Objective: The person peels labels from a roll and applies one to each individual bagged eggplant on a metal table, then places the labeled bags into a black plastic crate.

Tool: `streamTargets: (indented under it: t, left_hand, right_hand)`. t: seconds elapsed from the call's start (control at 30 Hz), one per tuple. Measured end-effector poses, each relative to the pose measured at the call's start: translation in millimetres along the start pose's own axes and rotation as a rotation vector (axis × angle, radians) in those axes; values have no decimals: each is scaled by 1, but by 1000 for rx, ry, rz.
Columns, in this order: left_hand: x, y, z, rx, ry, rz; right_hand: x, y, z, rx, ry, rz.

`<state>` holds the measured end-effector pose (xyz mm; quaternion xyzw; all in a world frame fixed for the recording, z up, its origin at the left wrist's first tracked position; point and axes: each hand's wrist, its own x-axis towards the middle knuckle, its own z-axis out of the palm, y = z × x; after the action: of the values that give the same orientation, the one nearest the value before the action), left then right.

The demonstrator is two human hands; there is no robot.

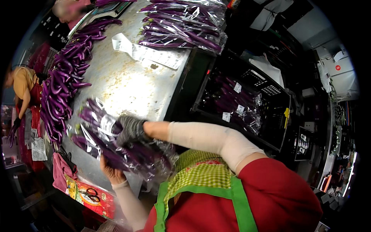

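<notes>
A clear plastic bag of long purple eggplants [98, 142] lies tilted between my two hands. My left hand [111, 172], bare with a pale sleeve above the wrist, holds the bag from its lower left side; its fingers are partly hidden beneath. My right hand [130, 130], in a dark grey knit glove, lies on top of the bag beside a white printed label [107, 123]. Blur and the angle hide how its fingers are bent. Loose eggplants [62, 75] form a long pile along the far left of the metal table [127, 81].
Several bagged eggplants [182, 26] lie at the table's far end, near a strip of labels [156, 56] and a scale [107, 11]. A black crate [278, 127] at right holds labelled bags. Scissors [91, 195] and a pink cloth [62, 171] lie lower left. Co-workers [24, 84] stand across.
</notes>
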<state>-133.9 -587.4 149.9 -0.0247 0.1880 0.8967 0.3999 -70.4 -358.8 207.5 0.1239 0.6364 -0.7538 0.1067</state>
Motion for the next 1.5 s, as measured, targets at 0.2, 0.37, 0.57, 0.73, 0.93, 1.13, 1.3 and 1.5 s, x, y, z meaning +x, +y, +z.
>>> streamTargets:
  t: [0.2,0.37,0.57,0.73,0.93,1.13,1.3,1.5]
  left_hand:
    - [54,-162,105,437,-49,-173]
    - [62,-318,175,292,-129,-241]
    - [48,-431,194,212,-88,-597]
    - [36,-498,150,284,-33,-411]
    - [38,-534,78,539,635,-366]
    - [22,-515,84,408,672,-582]
    - [18,-510,99,469,805,-576]
    - [25,-521,82,443,857,-578]
  right_hand:
    - [-151,-34,-140,-226,325,-121]
    - [-274,-35,-228,-248,493,-307]
    - [-372,-10,-290,-120,608,88]
    - [-379,60,-346,-107,448,156]
    - [-329,169,-373,68,395,352]
    - [-354,154,-440,-395,441,367]
    - [-326,162,-467,-537,360,520]
    - [-314,189,-416,-1044,687,133]
